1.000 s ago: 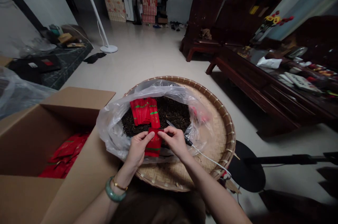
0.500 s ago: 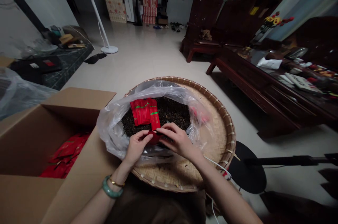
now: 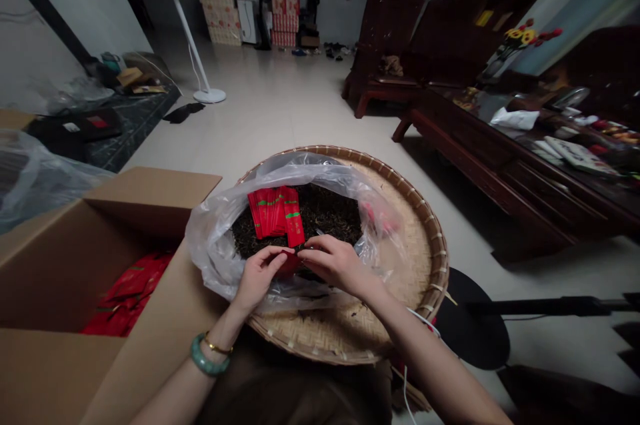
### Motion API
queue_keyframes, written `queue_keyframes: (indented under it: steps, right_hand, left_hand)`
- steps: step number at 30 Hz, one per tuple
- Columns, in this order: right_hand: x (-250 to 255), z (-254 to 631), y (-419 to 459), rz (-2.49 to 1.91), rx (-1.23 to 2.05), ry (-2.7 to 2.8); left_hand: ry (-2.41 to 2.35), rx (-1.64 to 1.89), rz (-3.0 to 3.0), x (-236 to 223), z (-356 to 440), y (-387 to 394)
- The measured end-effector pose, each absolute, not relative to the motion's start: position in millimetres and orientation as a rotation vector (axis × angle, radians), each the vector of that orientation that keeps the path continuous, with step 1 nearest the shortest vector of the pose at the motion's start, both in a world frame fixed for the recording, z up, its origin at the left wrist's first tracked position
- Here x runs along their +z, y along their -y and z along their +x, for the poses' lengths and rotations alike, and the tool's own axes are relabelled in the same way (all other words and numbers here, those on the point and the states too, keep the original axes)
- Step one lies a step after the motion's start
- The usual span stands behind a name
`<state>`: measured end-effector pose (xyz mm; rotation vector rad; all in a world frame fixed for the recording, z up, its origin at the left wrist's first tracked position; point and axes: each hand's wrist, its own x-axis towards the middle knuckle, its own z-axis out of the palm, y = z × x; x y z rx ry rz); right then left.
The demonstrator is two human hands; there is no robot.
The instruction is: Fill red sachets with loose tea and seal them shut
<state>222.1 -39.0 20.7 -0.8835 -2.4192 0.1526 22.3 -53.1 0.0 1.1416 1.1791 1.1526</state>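
Note:
My left hand (image 3: 261, 273) pinches a small dark red packet (image 3: 289, 266) between thumb and fingers, low over a clear plastic bag (image 3: 213, 253). My right hand (image 3: 336, 263) is closed, its fingertips at the packet's upper right edge; its thumb is mostly hidden. Loose dark tea leaves (image 3: 333, 208) fill the bag. On them lies a fanned row of red packets (image 3: 270, 213) with green bands, and one packet (image 3: 294, 218) overlaps its right end, just beyond my fingers. The bag rests on a round woven bamboo tray (image 3: 413, 248).
An open cardboard box (image 3: 165, 308) at my left holds more red packets (image 3: 131, 295). Right of the tray stands a black round base (image 3: 473, 328) with a pole. A white fan (image 3: 209, 96) and a dark wooden table (image 3: 480, 158) are farther off.
My right fingers have shifted slightly at the packet's upper edge, and less of the packet shows between the hands. The whole view has moved a little; the row of packets lies as before.

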Motion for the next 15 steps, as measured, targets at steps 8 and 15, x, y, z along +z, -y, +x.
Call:
queue_keyframes:
  steps: [8, 15]
  right_hand:
    - [13, 223, 36, -0.900, 0.310, 2.527]
    - [34, 206, 25, -0.919, 0.285, 2.944]
  left_hand:
    - [-1.223, 1.122, 1.404, -8, 19, 56]
    - [-0.849, 0.608, 2.562, 32, -5, 37]
